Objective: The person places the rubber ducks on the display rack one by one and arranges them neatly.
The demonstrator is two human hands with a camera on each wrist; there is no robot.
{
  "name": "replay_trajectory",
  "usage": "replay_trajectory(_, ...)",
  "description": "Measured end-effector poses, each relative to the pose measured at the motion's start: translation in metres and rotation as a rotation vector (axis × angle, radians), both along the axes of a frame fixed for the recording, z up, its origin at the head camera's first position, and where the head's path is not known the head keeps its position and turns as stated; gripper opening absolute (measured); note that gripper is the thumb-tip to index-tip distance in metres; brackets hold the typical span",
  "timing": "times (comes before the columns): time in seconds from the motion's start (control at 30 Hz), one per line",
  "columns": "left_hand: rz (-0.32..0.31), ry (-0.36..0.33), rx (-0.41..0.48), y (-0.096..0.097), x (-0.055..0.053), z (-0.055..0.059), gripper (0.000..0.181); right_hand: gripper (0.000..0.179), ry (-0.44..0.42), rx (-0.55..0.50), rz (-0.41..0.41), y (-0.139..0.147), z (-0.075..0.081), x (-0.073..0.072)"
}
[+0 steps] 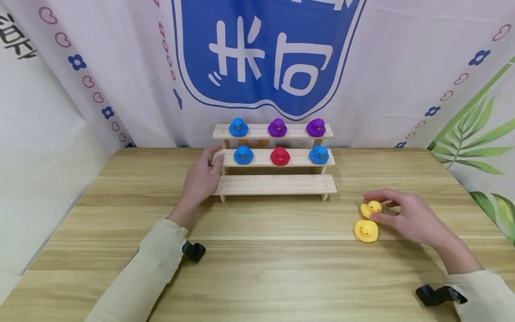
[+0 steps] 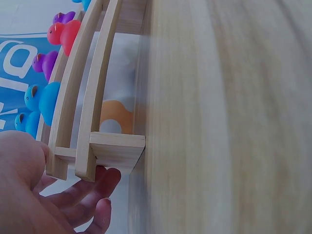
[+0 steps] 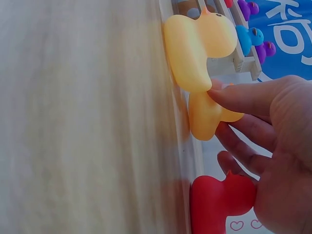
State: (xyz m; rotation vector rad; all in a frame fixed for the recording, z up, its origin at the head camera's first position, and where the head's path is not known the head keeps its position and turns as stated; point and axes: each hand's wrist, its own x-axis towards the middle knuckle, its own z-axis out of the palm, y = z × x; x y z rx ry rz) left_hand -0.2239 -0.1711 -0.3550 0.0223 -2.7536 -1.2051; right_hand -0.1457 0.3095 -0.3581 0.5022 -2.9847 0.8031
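Observation:
At the left end of a three-tier wooden stand, my left hand grips the side by the middle step, thumb near the board's end and fingertips against the wood in the left wrist view. My right hand pinches a yellow rubber duck between thumb and fingers, low over the table. Just nearer to me sits a second yellow duck, close beside the thumb. The right wrist view also has a red duck beneath the hand; in the head view the hand hides it.
On the top step sit a blue duck and two purple ducks. The middle step bears a red duck between two blue ones. Behind the wood-grain table hangs a printed curtain.

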Motion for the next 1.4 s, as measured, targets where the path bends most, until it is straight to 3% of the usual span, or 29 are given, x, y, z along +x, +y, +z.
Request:
replay_trajectory(0.47,-0.006,0.009,0.000,0.002,0.000,0.000,0.050,0.034,-0.040,-0.021,-0.060,-0.001,0.005,0.003)
replay_trajectory(0.7,-0.006,0.008,0.001,0.001,0.001,0.000,0.050,0.031,0.018,-0.049,-0.070,-0.007,0.010,0.002)
replay_trajectory(1.4,-0.005,0.013,-0.001,0.000,0.002,-0.001,0.050,0.038,0.164,-0.115,0.053,-0.042,0.013,-0.009)
